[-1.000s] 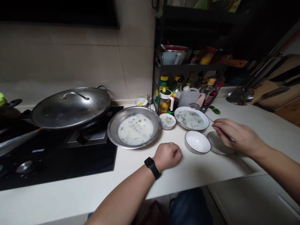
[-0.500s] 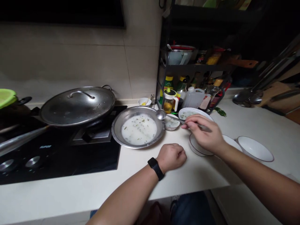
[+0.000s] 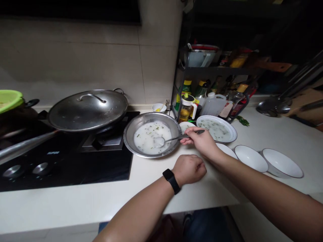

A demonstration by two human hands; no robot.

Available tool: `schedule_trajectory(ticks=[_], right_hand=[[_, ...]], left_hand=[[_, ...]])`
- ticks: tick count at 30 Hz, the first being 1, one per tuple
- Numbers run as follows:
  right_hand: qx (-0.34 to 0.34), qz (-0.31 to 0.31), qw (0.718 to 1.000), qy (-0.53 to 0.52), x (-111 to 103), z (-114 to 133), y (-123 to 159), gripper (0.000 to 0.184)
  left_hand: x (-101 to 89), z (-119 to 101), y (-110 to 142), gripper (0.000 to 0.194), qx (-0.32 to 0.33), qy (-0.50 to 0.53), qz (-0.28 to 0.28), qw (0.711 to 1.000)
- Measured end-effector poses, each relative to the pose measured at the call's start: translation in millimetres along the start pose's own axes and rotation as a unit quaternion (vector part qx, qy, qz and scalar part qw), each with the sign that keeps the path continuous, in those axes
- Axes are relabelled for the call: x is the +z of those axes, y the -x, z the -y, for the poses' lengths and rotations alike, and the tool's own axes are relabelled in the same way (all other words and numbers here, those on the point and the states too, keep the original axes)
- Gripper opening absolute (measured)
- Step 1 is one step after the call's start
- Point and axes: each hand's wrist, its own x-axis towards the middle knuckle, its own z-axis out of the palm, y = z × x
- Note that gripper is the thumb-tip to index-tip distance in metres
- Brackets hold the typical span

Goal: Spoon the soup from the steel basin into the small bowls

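My right hand (image 3: 199, 139) grips the handle of a metal spoon (image 3: 174, 137), whose bowl dips into the white liquid with green bits inside a wide metal basin (image 3: 128, 139). My left hand (image 3: 189, 169), with a black watch on the wrist, rests curled on the counter in front of the basin; its fingers are closed and whatever they hold, if anything, is hidden. Behind my right hand are a small bowl (image 3: 186, 125) and a ridged white plate (image 3: 233, 132), both with the same kind of liquid. Three white bowls (image 3: 251, 158) stand in a row at the right, one partly covered by my forearm.
A lidded wok (image 3: 88, 111) sits on the black stove (image 3: 75, 168) at the left, its long handle pointing toward the front. A lime-green basket (image 3: 10, 101) is farther left. Bottles and an oil jug (image 3: 185, 107) crowd the rack behind. Ladles (image 3: 270, 107) lie at the back right.
My right hand has moved left and brought the spoon from above the small bowl down into the basin. My left hand stays curled on the counter. The view has shifted slightly.
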Motion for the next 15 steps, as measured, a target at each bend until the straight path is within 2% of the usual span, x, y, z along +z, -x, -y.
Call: schedule_trajectory(ticks=[2, 5, 15], right_hand=[[0.032, -0.011, 0.998, -0.05, 3.2, 2.3, -0.1, 0.014], [0.042, -0.013, 0.995, -0.093, 6.9, 6.0, 1.5, 0.015], [0.001, -0.022, 0.995, -0.097, 1.1, 26.1, -3.1, 0.008]], left_hand=[[0.0, -0.4, -0.3, 0.021, 0.001, -0.002, -0.001, 1.0], [1.2, -0.6, -0.4, 0.022, 0.0, -0.003, -0.008, 1.0], [1.5, 1.6, 1.3, 0.021, -0.007, 0.008, -0.002, 1.0]])
